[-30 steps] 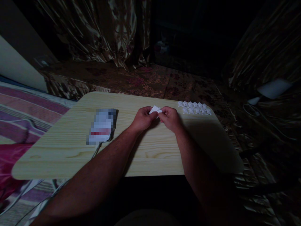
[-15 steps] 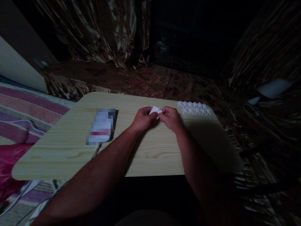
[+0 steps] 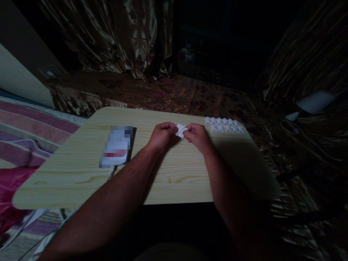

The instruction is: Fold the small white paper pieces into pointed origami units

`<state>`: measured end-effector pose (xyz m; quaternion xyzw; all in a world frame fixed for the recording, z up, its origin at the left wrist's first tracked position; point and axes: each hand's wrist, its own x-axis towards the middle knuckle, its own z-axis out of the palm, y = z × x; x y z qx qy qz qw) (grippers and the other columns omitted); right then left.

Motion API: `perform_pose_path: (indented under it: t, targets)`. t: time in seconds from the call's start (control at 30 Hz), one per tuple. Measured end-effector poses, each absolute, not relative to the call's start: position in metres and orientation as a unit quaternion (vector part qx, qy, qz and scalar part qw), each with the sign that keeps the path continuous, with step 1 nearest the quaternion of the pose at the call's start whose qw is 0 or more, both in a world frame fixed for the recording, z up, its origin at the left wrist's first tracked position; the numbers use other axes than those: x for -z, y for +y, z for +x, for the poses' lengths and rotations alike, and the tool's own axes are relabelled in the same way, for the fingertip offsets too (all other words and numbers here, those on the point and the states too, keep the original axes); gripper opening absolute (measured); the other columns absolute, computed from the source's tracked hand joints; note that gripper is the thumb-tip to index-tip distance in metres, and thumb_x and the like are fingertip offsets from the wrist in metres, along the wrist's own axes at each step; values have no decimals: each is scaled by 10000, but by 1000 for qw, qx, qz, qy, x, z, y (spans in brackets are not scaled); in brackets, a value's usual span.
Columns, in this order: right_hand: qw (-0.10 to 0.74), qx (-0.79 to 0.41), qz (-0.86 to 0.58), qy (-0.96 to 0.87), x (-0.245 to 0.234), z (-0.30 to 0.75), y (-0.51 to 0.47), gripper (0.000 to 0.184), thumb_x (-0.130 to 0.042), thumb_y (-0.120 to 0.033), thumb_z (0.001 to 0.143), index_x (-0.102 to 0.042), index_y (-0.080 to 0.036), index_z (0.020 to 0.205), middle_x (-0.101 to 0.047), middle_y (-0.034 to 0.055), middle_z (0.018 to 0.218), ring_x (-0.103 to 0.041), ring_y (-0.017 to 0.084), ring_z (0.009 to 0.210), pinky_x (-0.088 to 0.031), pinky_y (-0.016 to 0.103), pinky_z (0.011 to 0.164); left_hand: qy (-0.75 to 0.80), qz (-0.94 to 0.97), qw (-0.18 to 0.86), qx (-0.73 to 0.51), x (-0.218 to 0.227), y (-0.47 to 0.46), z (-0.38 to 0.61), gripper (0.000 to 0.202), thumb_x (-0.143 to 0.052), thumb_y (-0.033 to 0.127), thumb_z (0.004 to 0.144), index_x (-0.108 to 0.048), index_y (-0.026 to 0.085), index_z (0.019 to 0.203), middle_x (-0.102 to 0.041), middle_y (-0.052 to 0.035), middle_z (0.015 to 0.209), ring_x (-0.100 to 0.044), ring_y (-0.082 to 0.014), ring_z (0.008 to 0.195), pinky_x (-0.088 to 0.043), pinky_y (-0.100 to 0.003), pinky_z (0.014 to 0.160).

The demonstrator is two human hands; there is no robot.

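A small folded piece of white paper (image 3: pixel 181 131) is held just above the table, between my two hands. Crease lines cross on its face. My left hand (image 3: pixel 164 136) pinches its left edge between thumb and fingers. On the opposite edge, my right hand (image 3: pixel 198 136) is closed in a similar pinch. Several white folded paper pieces (image 3: pixel 224 124) with pointed corners stand in two rows on the table, beyond my right hand to the right.
The pale wood-grain table (image 3: pixel 73 159) has rounded corners. A phone-like object (image 3: pixel 116 146), blurred by pixels, lies on its left with a cable. Striped bedding (image 3: pixel 24 123) is at the left, dark curtains (image 3: pixel 136 36) behind, and a white lamp-like object (image 3: pixel 317 101) at the right.
My left hand has shifted slightly left, its thumb drawn back from over the paper. More of the paper's creased face now shows. My right hand keeps its pinch.
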<state>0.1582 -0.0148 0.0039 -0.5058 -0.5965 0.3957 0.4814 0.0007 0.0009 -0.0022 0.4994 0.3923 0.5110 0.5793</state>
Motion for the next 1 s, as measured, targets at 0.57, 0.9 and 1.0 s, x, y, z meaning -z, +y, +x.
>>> perform_pose_path:
  t: [0.57, 0.9, 1.0]
  targets:
    - [475, -378, -495, -621, -6, 156, -16, 68, -566, -230, 669, -553, -168, 645, -514, -46, 526, -431, 78, 471, -296, 200, 438, 381, 483, 605, -505, -1, -2, 1, 183, -731, 280, 611, -663, 130, 691, -614, -19, 594, -489, -89, 477, -355, -223, 478]
    - [461, -404, -504, -608, -12, 155, -20, 91, -577, -253, 690, -547, -172, 660, -492, -53, 507, -417, 77, 424, -271, 208, 401, 383, 483, 606, -502, 1, -1, 1, 224, -746, 297, 598, -678, 124, 722, -646, -37, 635, -515, -95, 492, -384, -229, 495]
    - [468, -392, -506, -609, -11, 154, -20, 99, -584, -253, 688, -545, -171, 651, -495, -52, 506, -419, 76, 434, -275, 206, 411, 381, 489, 603, -502, 3, -1, 1, 223, -744, 296, 606, -679, 120, 728, -654, -43, 650, -518, -93, 495, -386, -227, 497]
